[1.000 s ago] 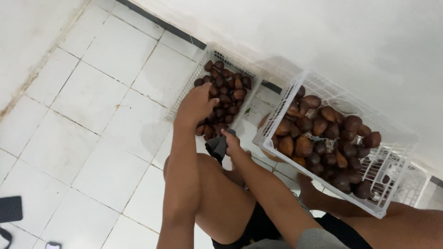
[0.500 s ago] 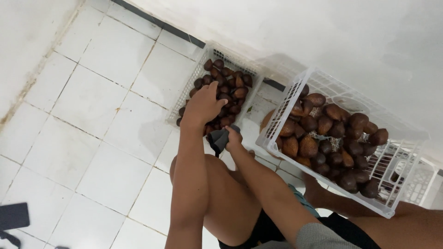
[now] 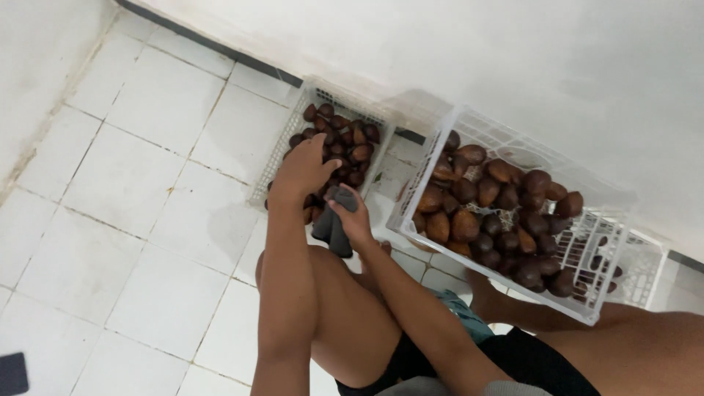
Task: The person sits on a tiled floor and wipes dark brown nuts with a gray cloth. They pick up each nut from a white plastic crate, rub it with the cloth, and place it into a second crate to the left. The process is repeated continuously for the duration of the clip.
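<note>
Crates first: the big white slatted plastic crate (image 3: 506, 213) leans right of the smaller white crate (image 3: 323, 150) of brown scaly fruit (image 3: 345, 143), and might tip. Left hand (image 3: 304, 170) cups fruit there; right hand (image 3: 352, 216) pinches a dark cloth (image 3: 331, 229) beside it, possibly snagging.

White tiled floor (image 3: 125, 183), grimy grout lines; white plaster wall (image 3: 455, 51) far, dark baseboard strip (image 3: 213, 45) along bottom; soft even light

Two baskets (image 3: 587, 242) of white plastic lattice are seen, filled with brown fruits (image 3: 484, 205) of glossy, scaly skin. A dark matt cloth (image 3: 334, 224) is gripped by the right hand (image 3: 356, 220). The floor (image 3: 132, 183) is laid with smooth, glazed white tiles.
</note>
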